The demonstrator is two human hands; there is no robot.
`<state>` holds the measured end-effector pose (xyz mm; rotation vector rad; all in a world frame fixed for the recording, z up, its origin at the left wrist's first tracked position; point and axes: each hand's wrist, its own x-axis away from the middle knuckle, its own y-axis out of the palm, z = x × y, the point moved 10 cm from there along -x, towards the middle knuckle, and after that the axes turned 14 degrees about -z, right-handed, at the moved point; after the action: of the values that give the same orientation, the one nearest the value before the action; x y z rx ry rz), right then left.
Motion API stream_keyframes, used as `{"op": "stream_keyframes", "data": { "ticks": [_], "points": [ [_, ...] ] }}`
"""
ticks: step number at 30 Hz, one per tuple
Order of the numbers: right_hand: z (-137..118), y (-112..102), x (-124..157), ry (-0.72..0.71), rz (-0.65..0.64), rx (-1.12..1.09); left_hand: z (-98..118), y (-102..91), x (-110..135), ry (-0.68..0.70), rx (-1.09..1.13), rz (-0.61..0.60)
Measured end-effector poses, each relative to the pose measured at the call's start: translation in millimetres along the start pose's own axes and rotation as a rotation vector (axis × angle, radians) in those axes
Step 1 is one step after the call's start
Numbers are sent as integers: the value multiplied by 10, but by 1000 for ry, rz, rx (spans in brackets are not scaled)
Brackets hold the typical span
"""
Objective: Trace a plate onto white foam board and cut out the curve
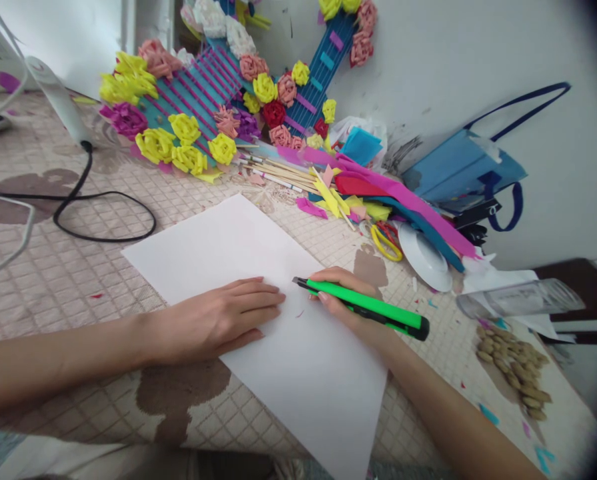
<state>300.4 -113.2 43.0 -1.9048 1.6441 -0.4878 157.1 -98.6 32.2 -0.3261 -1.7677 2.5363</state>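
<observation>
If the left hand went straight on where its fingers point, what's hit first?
Likely the blade end of the green utility knife in the right hand, just past the left hand's fingertips; the tip's height above the paper is unclear.

No text, brand or number legible; on the paper, just a small curved mark, unreadable as writing.

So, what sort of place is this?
Probably a craft table, perhaps in someone's home. You can tell from the bright flowers, the scissors, and the green cutter held over a white sheet.
</observation>
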Motion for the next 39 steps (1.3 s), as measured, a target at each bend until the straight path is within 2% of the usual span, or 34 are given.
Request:
{"op": "stream_keyframes", "data": {
  "ticks": [7,16,22,39],
  "points": [
    [38,16,-22,8,-35,9,-1,-8,17,5,10,14],
    [41,17,-96,7,-133,55,-28,56,-10,-26,-1,-79],
    [45,31,-102,-3,-198,35,-27,68,-15,-33,-1,-68],
    [82,26,-40,13,-204,15,-38,78,-10,-41,8,-46]
  ]
}}
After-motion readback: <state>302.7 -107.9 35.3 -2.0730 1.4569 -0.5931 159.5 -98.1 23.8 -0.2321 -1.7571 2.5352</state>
